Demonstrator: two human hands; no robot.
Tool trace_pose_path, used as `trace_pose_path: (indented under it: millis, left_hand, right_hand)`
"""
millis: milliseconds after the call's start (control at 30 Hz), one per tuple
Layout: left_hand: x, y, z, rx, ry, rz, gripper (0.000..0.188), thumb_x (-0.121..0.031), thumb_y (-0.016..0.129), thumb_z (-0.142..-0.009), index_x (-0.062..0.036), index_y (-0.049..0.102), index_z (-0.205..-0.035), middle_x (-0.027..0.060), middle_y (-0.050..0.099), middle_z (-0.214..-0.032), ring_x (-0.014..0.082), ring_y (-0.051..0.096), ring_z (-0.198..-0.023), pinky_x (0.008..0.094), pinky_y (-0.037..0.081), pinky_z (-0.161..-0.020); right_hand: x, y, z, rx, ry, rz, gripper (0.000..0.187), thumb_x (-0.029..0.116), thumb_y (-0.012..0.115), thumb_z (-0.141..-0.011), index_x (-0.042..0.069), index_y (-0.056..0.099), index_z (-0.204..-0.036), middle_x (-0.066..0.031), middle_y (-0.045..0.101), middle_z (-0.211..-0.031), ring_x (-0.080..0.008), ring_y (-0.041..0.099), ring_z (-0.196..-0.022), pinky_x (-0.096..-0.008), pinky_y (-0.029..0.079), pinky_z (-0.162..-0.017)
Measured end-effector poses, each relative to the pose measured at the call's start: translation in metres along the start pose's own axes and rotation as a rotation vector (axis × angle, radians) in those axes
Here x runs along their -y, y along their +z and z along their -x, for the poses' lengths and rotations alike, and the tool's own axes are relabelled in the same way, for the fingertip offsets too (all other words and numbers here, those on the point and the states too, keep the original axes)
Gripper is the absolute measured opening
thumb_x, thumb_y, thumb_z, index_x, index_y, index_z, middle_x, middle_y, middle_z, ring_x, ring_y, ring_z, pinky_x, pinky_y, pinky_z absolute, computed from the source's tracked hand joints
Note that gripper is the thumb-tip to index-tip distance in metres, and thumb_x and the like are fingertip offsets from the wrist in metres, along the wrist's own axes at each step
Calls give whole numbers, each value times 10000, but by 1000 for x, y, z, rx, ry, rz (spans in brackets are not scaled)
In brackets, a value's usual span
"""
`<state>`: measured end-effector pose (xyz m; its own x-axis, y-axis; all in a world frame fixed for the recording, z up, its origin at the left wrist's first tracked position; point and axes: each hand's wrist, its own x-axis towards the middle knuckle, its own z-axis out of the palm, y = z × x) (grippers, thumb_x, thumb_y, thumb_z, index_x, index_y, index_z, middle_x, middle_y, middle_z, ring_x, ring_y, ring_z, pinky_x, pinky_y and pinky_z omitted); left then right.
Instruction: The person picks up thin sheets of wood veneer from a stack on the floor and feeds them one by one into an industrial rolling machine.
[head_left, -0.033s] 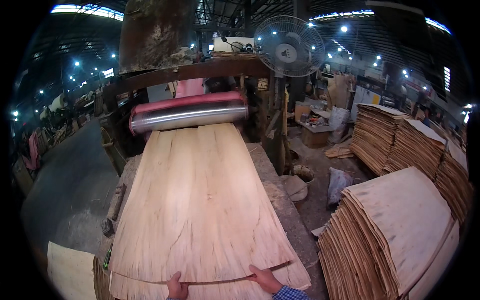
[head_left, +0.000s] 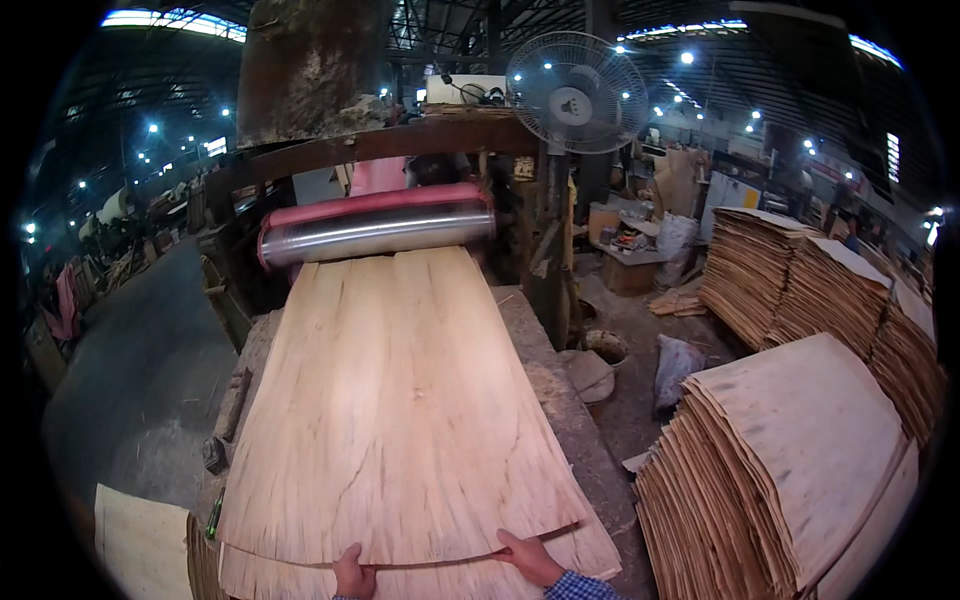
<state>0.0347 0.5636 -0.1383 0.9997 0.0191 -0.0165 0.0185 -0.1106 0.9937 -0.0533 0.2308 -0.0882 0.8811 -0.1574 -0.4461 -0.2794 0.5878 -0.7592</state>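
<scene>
A wide, pale wood veneer sheet stretches away from me, its far end at a shiny metal roller with a pink-red roller above it. My left hand grips the near edge of this sheet left of its middle, thumb on top and fingers underneath. Farther right on the same edge, my right hand pinches it too, below a checked blue cuff. Under the raised edge lies another veneer sheet. The fingers beneath the top sheet are partly hidden.
To the right stands a tall stack of veneer sheets, with more stacks behind. A smaller stack is at the lower left. A fan is mounted by the machine frame. A bucket and a sack sit on the floor.
</scene>
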Motion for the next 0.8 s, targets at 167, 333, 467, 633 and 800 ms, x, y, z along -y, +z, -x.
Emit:
trace_pose_path:
  millis: [167,333,467,633,800]
  left_hand:
    - [-10,-1,3,10,-9,-44,500,-32,651,-780,65,523,-1254,256,571,-1224,390,527,-1170,427,396,-1053]
    - [-9,2,3,1,-29,2,515,-8,668,-765,62,520,-1253,253,568,-1223,385,527,-1167,420,409,-1039]
    - [-9,2,3,-17,-51,11,516,16,674,-755,65,519,-1245,252,564,-1228,385,524,-1169,421,417,-1032]
    - [-7,4,-3,-40,-239,511,361,-160,532,-894,54,528,-1185,179,602,-1159,315,580,-1093,432,451,-998]
    - [-9,3,-9,3,-469,874,304,-65,549,-897,40,532,-1182,151,596,-1160,264,579,-1076,372,486,-924]
  right_hand:
    - [-2,0,-2,6,-7,32,384,210,611,-936,-157,548,-1030,-182,614,-1008,-243,634,-928,-355,566,-830]
    - [-16,-16,-13,68,-71,149,404,241,598,-946,-148,560,-1046,-181,625,-1028,-236,635,-946,-335,558,-830]
    - [-5,-5,-5,33,25,22,402,246,601,-946,-139,568,-1055,-170,629,-1032,-233,635,-957,-338,555,-832]
    - [2,2,2,46,-9,96,381,209,592,-946,-143,539,-1083,-170,621,-1051,-242,630,-976,-359,550,-862]
    - [7,2,7,87,-21,58,366,148,556,-952,-61,464,-1237,-157,577,-1172,-250,614,-1019,-392,546,-885]
